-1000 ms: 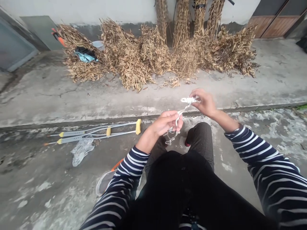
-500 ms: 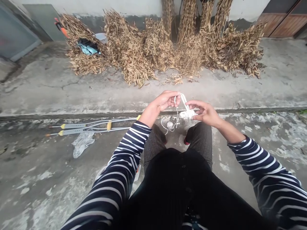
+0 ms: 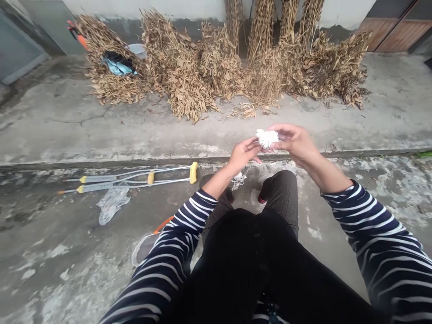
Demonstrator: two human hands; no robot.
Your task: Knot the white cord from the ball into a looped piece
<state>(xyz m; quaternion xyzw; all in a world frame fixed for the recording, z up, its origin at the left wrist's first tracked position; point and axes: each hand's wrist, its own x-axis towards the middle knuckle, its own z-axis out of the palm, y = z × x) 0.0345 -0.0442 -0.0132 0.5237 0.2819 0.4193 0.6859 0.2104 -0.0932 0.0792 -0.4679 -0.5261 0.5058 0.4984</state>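
1. Our right hand [image 3: 293, 139] reaches in from the lower right, bent at the elbow, thumb and fingers clamped on a white cord bundle [image 3: 266, 138] held out in front of our knees. Our left hand [image 3: 242, 155] comes up from the lower left, its fingers stretched to the bundle's left side, thumb apart below them; whether they pinch a strand we cannot tell.

2. Navy-and-white striped sleeves [image 3: 182, 225] end at our wrists. Beneath them we see our smooth black top [image 3: 256, 252] and woven grey trousers [image 3: 285, 193], knees parted.

3. We hold the bundle as a rounded, looped knot of soft white cord. More thin white cord [image 3: 238, 180] lies in a loose tangle beneath our left wrist, near our left knee.

4. To our left, metal crutches [image 3: 97, 186] with yellow padding lie on rough, pale-patched concrete ground [image 3: 67, 252], a crumpled clear plastic bag [image 3: 113, 204] against them. They lie well apart from our left hand, leaving it room sideways.

5. Beyond our knees, a straight step edge [image 3: 209, 161] runs across, and a grey ledge [image 3: 135, 130] stretches between our hands and the brittle, leafy dried stalks [image 3: 192, 85].

6. Farthest off, we see upright stalk bundles [image 3: 261, 27] leaning at a pale wall [image 3: 192, 6].
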